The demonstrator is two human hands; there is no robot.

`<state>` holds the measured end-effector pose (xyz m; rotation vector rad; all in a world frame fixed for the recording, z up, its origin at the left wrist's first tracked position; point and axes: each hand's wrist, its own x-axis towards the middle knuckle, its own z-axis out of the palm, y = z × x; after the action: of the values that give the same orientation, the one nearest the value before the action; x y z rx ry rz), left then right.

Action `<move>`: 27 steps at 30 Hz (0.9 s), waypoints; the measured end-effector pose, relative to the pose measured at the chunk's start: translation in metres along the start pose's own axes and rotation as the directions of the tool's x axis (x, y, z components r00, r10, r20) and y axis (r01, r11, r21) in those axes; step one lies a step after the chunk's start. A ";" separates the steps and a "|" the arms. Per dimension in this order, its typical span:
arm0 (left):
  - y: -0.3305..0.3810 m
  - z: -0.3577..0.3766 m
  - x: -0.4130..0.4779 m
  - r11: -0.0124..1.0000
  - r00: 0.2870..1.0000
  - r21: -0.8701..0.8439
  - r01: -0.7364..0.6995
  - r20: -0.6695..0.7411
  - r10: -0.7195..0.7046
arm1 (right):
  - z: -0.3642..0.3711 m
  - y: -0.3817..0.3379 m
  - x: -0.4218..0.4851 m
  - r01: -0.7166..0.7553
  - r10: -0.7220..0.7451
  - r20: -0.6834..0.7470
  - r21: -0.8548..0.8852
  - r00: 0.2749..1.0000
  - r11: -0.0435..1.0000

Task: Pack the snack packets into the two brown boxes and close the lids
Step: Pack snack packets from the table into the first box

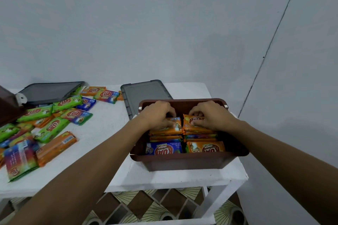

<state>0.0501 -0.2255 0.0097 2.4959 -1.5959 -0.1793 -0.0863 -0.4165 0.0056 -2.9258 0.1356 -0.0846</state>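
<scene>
A brown box stands open on the right end of the white table, holding several snack packets in two rows. My left hand grips an orange packet at the back left of the box. On the back right, my right hand grips another orange packet. A blue packet and an orange packet lie at the front of the box. Several loose packets lie scattered on the table at left. Part of a second brown box shows at the far left edge.
Two grey lids lie on the table: one just behind the open box, another at the back left. The white table meets a pale wall at its back. A patterned floor shows below the table's front edge.
</scene>
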 end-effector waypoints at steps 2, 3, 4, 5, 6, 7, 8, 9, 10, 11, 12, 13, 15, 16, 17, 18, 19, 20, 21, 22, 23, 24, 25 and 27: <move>0.000 -0.005 0.000 1.000 0.990 0.012 -0.012 0.139 0.010 | -0.002 -0.001 0.002 -0.003 0.004 0.112 -0.017 0.994 1.000; 0.000 -0.006 0.000 0.999 0.987 0.050 -0.018 0.163 0.010 | -0.002 -0.001 0.003 0.001 0.006 0.137 -0.050 0.991 0.999; -0.001 -0.006 0.000 0.996 0.987 0.086 -0.025 0.159 0.011 | -0.001 -0.002 0.004 0.005 0.005 0.139 -0.070 0.990 0.998; -0.002 -0.006 0.000 0.993 0.990 0.115 -0.032 0.142 0.015 | -0.001 -0.002 0.005 0.009 0.001 0.128 -0.075 0.992 0.997; -0.003 -0.006 0.000 0.990 0.992 0.134 -0.036 0.121 0.019 | -0.001 -0.002 0.006 0.014 -0.005 0.119 -0.073 0.993 0.997; -0.004 -0.007 0.000 0.989 0.994 0.141 -0.036 0.106 0.021 | 0.000 -0.002 0.006 0.018 -0.009 0.119 -0.071 0.993 0.997; -0.006 -0.007 -0.001 0.990 0.995 0.137 -0.035 0.102 0.021 | -0.001 -0.002 0.007 0.022 -0.013 0.127 -0.070 0.992 0.997; -0.007 -0.009 -0.001 0.992 0.994 0.123 -0.035 0.109 0.022 | -0.002 -0.002 0.007 0.025 -0.016 0.138 -0.059 0.990 0.998; -0.009 -0.011 -0.001 0.995 0.993 0.091 -0.030 0.121 0.019 | -0.003 -0.002 0.008 0.021 -0.018 0.144 -0.021 0.989 1.000; -0.011 -0.014 -0.002 0.999 0.992 0.038 -0.015 0.126 0.011 | -0.005 -0.002 0.009 0.008 -0.016 0.139 0.055 0.990 0.998; -0.013 -0.017 -0.005 0.999 0.993 -0.032 0.002 0.120 0.001 | -0.006 -0.003 0.010 -0.012 -0.008 0.122 0.159 0.992 0.987; -0.016 -0.021 -0.010 0.995 0.996 -0.100 0.015 0.089 -0.006 | -0.008 -0.007 0.012 -0.025 0.001 0.094 0.255 0.996 0.967; -0.028 -0.030 -0.025 0.983 0.998 -0.185 0.009 -0.058 -0.020 | -0.010 -0.021 0.019 -0.008 0.001 0.019 0.356 1.000 0.934; -0.038 -0.033 -0.036 0.979 0.988 -0.204 0.002 -0.152 -0.034 | -0.010 -0.031 0.024 0.010 -0.006 -0.010 0.378 1.000 0.926; -0.050 -0.036 -0.047 0.976 0.971 -0.217 0.002 -0.232 -0.054 | -0.010 -0.042 0.030 0.028 -0.017 -0.032 0.388 0.999 0.921; -0.062 -0.037 -0.060 0.972 0.953 -0.235 0.012 -0.292 -0.082 | -0.010 -0.054 0.037 0.046 -0.028 -0.053 0.390 0.998 0.920; -0.077 -0.038 -0.075 0.965 0.938 -0.262 0.031 -0.326 -0.119 | -0.010 -0.068 0.045 0.068 -0.043 -0.075 0.386 0.996 0.920; -0.092 -0.038 -0.089 0.950 0.929 -0.307 0.056 -0.333 -0.163 | -0.009 -0.082 0.053 0.090 -0.058 -0.095 0.384 0.994 0.919; -0.107 -0.037 -0.105 0.926 0.923 -0.368 0.089 -0.318 -0.215 | -0.008 -0.098 0.061 0.112 -0.076 -0.110 0.382 0.991 0.917; -0.124 -0.036 -0.122 0.894 0.917 -0.429 0.126 -0.295 -0.270 | -0.006 -0.115 0.071 0.135 -0.096 -0.121 0.379 0.988 0.916; -0.141 -0.036 -0.139 0.862 0.907 -0.480 0.159 -0.274 -0.320 | -0.003 -0.133 0.080 0.159 -0.117 -0.134 0.374 0.984 0.913; -0.158 -0.034 -0.156 0.833 0.896 -0.520 0.187 -0.258 -0.362 | 0.000 -0.153 0.089 0.186 -0.141 -0.145 0.374 0.979 0.909; -0.174 -0.033 -0.173 0.809 0.885 -0.550 0.206 -0.247 -0.394 | 0.005 -0.173 0.100 0.211 -0.165 -0.151 0.380 0.975 0.901; -0.206 -0.030 -0.206 0.783 0.867 -0.582 0.219 -0.252 -0.430 | 0.019 -0.214 0.119 0.241 -0.206 -0.129 0.383 0.970 0.892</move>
<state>0.1524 0.0486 -0.0031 2.1615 -0.7969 -0.1560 0.0516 -0.2153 0.0377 -2.5179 -0.1883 -0.2432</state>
